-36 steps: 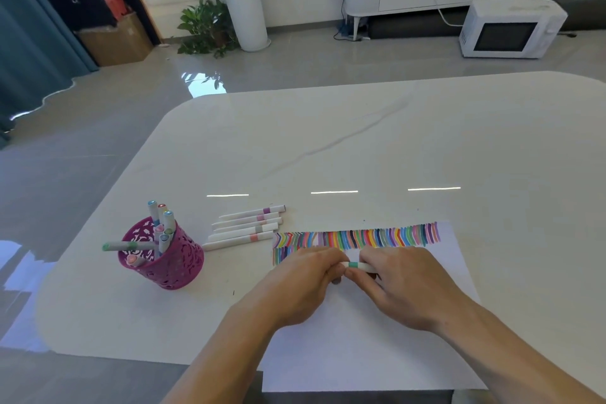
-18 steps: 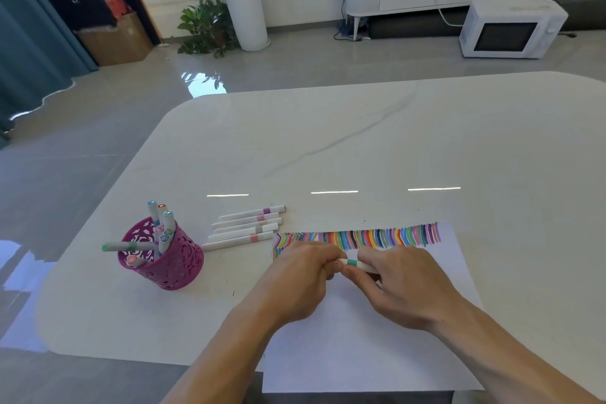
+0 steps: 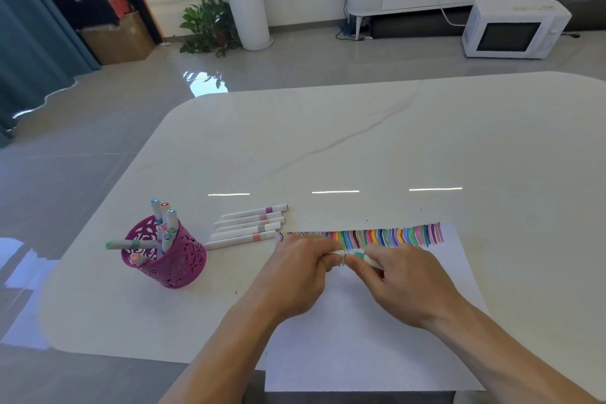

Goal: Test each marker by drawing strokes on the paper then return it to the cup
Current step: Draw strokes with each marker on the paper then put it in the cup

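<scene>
We see left hand (image 3: pixel 301 275) pinching marker (image 3: pixel 359 255) end, right hand (image 3: pixel 403 285) gripping its barrel, above paper (image 3: pixel 360 344), cup (image 3: pixel 170 259) at nine o'clock

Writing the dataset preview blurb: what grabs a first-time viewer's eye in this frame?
First the two hands meeting over the paper: the left hand and right hand each pinch an end of a green-banded marker. Just beyond them, a rainbow band of strokes runs along the paper's far edge. To the left stands a magenta cup of markers, with a row of loose markers beside it.
</scene>
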Action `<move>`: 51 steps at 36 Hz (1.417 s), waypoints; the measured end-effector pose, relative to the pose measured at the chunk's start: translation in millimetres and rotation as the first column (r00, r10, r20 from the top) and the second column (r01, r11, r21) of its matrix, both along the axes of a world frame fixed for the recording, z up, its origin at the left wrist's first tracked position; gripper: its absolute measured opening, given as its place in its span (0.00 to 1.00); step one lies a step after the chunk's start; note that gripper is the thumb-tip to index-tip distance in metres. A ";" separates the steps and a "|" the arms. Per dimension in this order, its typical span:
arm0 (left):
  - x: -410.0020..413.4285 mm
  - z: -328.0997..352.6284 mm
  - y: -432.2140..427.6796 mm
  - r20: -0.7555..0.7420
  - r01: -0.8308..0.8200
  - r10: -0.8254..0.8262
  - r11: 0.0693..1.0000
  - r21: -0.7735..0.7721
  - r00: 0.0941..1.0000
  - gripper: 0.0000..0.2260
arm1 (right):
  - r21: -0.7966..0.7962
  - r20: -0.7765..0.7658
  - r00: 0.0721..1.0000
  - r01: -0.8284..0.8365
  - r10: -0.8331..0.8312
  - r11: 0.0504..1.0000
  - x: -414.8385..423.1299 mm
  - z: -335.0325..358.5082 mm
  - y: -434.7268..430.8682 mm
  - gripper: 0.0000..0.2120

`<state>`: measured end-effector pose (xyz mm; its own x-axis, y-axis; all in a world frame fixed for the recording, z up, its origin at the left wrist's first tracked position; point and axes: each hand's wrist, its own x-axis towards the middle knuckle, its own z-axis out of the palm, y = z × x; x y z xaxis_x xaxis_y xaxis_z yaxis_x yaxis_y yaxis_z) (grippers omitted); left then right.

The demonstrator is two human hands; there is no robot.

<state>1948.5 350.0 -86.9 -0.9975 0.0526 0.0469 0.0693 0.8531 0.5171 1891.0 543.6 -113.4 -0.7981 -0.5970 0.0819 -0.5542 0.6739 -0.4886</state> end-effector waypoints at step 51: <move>1.1 -24.2 -1.7 0.133 0.020 -0.018 1.000 -0.014 0.991 0.07 | -0.522 0.637 0.771 0.431 0.001 0.736 -12.4 -19.7 0.4 0.07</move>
<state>1949.6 348.2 -111.1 -0.9937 0.0715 -0.0867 0.0174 0.8602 0.5097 1878.6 544.0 -133.1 -0.9109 -0.3844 -0.1500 0.0921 0.1649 -0.9820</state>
